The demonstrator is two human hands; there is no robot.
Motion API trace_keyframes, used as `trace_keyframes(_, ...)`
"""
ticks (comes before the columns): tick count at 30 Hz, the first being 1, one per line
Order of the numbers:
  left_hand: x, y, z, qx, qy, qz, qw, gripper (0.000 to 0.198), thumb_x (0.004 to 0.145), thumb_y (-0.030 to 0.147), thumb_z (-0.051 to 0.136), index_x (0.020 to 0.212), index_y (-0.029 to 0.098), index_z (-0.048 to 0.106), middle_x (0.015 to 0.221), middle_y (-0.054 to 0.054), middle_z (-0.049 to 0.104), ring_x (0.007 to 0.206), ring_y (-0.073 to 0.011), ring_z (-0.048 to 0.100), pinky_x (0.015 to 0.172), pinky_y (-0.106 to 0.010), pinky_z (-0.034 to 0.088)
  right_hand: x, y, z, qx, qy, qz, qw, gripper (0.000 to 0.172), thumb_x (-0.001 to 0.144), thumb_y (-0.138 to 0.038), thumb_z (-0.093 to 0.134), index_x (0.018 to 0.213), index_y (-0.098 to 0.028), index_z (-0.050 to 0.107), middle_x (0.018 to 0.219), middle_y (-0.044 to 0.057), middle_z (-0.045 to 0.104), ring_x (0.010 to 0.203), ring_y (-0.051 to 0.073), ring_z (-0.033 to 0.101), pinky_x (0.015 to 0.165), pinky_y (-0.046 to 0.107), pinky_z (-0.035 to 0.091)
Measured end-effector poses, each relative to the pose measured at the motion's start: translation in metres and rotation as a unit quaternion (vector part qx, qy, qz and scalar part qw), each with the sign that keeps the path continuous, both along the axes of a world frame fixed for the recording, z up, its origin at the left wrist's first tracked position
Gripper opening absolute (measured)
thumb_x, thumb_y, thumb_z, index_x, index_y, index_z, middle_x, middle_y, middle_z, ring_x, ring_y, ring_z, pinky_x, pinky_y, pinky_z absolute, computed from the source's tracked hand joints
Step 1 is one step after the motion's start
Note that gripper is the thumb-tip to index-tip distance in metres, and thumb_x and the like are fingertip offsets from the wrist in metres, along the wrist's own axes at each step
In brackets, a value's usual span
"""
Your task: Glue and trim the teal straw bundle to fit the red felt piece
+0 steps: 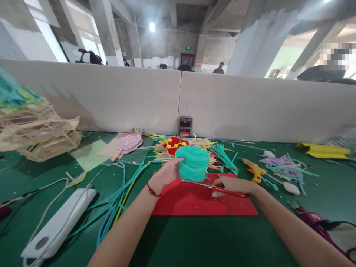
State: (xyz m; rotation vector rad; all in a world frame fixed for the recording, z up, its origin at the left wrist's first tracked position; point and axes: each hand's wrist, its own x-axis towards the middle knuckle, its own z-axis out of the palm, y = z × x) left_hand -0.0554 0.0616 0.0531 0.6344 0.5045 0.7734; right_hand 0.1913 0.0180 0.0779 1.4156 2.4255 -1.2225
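Observation:
My left hand [170, 172] pinches the left edge of a teal piece [194, 163] made of fuzzy pipe-cleaner strips laid side by side. My right hand [232, 184] is closed around the red handles of a pair of scissors [232, 192]. Their thin metal blades lie along the lower edge of the teal piece; whether the blades are apart cannot be made out. Both hands are above a red sheet [205, 205]. Just behind the teal piece is a red oval piece [175, 145] with yellow trim, on a heap of coloured pipe cleaners [158, 139].
A yellow glue gun [253, 170] and pipe-cleaner scraps [280, 163] lie to the right. On the left are a white power strip [59, 222], long pipe cleaners [111, 207], pink fan shapes [129, 142] and a wooden stick model [41, 133]. A pale partition [111, 96] stands behind.

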Motion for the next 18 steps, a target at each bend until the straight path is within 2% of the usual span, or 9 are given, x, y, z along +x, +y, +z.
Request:
trace_keyframes(8,0.0009,0.0009,-0.0034,-0.023,0.017,-0.003,1.0,0.034,0.086,0.023,0.052,0.117,0.011,0.059,0.11,-0.013,0.069,0.101,-0.0263,0.065,0.096,-0.042,0.045,0.0006,-0.0016,0.0024,-0.013,-0.007,0.006,1.0,0.046,0.077,-0.062,0.052,0.063,-0.018,0.052,0.063,-0.003,0.045,0.058,0.012,0.039,0.055,0.025,0.026)
trace_keyframes(13,0.0003,0.0013,-0.0054,-0.018,0.013,-0.008,1.0,0.031,0.086,0.024,0.05,0.115,0.02,0.061,0.11,-0.009,0.069,0.105,-0.0251,0.063,0.097,-0.04,0.045,0.0031,-0.0019,0.0007,-0.027,0.017,0.002,0.999,0.042,0.079,-0.058,0.053,0.073,-0.018,0.063,0.07,0.001,0.058,0.063,0.015,0.05,0.058,0.025,0.034)
trace_keyframes(16,-0.0009,0.0029,-0.0059,-0.014,0.002,-0.017,1.0,0.032,0.086,0.025,0.05,0.116,0.018,0.06,0.109,-0.01,0.069,0.108,-0.0269,0.062,0.098,-0.043,0.044,0.0037,-0.0044,0.0007,-0.055,0.064,0.014,0.996,0.042,0.08,-0.057,0.051,0.078,-0.019,0.069,0.076,0.003,0.064,0.07,0.018,0.057,0.064,0.026,0.041)
trace_keyframes(18,-0.0019,0.0045,-0.006,-0.012,-0.001,-0.014,1.0,0.034,0.085,0.024,0.052,0.116,0.015,0.06,0.107,-0.012,0.07,0.107,-0.028,0.062,0.098,-0.044,0.043,0.0032,-0.0063,0.0015,-0.018,0.091,-0.043,0.995,0.04,0.074,-0.057,0.059,0.068,-0.02,0.069,0.068,0.001,0.064,0.065,0.017,0.057,0.061,0.026,0.043)
